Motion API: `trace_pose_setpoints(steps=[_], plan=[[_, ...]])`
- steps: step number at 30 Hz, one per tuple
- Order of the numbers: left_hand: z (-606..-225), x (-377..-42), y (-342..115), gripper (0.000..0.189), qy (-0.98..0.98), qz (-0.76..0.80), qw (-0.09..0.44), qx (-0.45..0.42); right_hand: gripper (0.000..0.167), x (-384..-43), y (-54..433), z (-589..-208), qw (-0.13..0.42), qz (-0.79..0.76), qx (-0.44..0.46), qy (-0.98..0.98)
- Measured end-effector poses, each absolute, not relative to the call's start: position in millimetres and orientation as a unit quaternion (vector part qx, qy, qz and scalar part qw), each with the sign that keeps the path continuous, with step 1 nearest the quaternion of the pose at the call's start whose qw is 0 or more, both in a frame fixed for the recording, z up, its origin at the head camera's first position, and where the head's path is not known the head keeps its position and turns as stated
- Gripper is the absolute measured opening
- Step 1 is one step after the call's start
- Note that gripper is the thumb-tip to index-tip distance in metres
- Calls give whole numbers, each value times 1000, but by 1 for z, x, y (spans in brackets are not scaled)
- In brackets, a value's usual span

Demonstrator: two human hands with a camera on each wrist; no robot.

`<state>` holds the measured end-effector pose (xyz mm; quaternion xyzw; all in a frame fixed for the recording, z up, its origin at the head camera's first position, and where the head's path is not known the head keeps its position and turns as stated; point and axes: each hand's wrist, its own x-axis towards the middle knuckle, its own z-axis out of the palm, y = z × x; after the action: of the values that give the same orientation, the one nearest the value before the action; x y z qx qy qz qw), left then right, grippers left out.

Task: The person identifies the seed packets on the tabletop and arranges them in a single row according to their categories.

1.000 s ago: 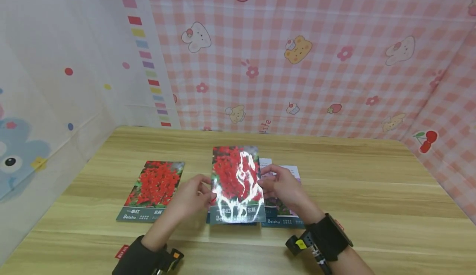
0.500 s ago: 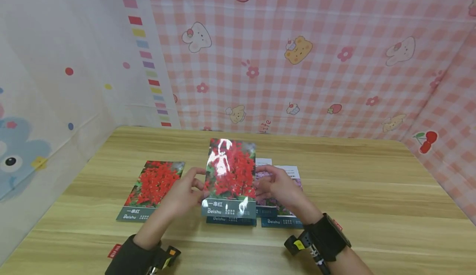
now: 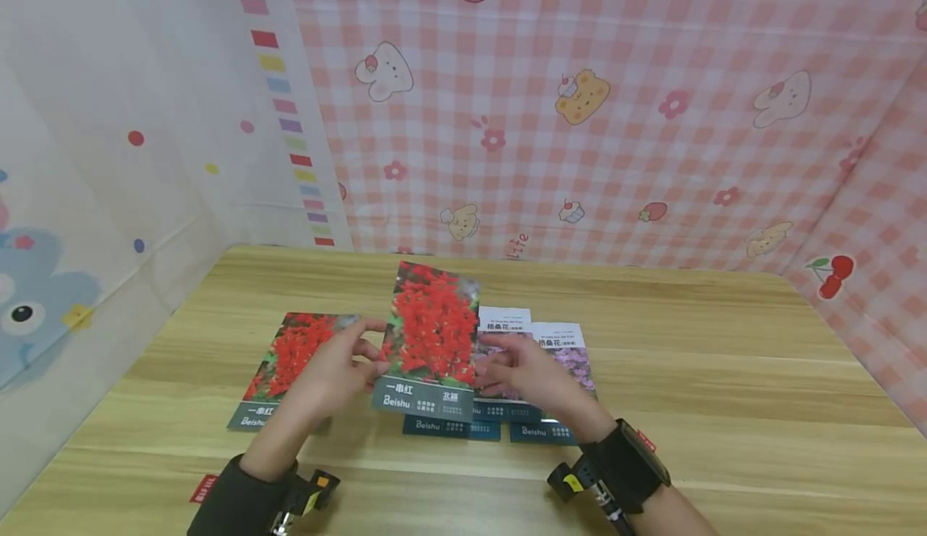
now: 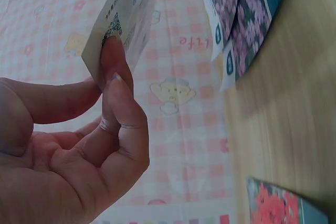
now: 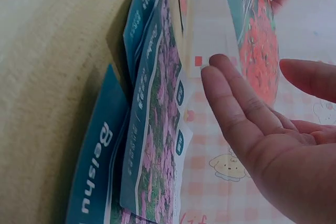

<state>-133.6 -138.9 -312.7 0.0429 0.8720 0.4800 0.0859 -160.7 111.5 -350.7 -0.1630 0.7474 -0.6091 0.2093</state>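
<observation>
My left hand (image 3: 329, 375) pinches a seed packet (image 3: 432, 331) with red flowers by its left edge, above the table. In the left wrist view the thumb and fingers meet on the packet's pale printed back (image 4: 131, 11). My right hand (image 5: 273, 135) is apart from that packet, near its right edge, with its fingers extended and holding nothing. A second red-flower packet (image 3: 300, 355) lies on the table behind my left forearm. Overlapping packets with pinkish-purple flowers (image 5: 160, 108) lie under and beside my right hand, partly covered in the head view.
The wooden table (image 3: 724, 391) stretches off to the right. A pink checked cloth (image 3: 623, 158) hangs behind it, and a white printed cloth (image 3: 181, 77) on the left. Both wrists wear black straps (image 3: 623, 463) with small cameras.
The held packet has moved left and up, away from the pile. My left hand has shifted left with it. The right hand has moved slightly left, and more of the purple packets shows.
</observation>
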Motion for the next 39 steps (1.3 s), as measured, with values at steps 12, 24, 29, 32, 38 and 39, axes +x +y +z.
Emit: trace_pose_setpoints(steps=[12,24,29,32,38,39], plan=[[-312,-140,-164,47,886,451,105,34,44,-156,100,-358,183,-499,-248,810],[-316,-145,-188,42,893,436,101,52,44,-143,82,-357,188,-344,-342,854],[-315,-144,-197,44,894,434,105,43,47,-138,75,-358,191,-286,-370,863],[-315,-144,-201,43,897,427,106,41,50,-137,72,-361,189,-256,-390,864],[-316,-145,-206,39,900,419,110,37,53,-133,71,-364,208,-234,-399,862],[-316,-144,-206,39,899,421,113,35,53,-132,70,-364,211,-231,-398,862]])
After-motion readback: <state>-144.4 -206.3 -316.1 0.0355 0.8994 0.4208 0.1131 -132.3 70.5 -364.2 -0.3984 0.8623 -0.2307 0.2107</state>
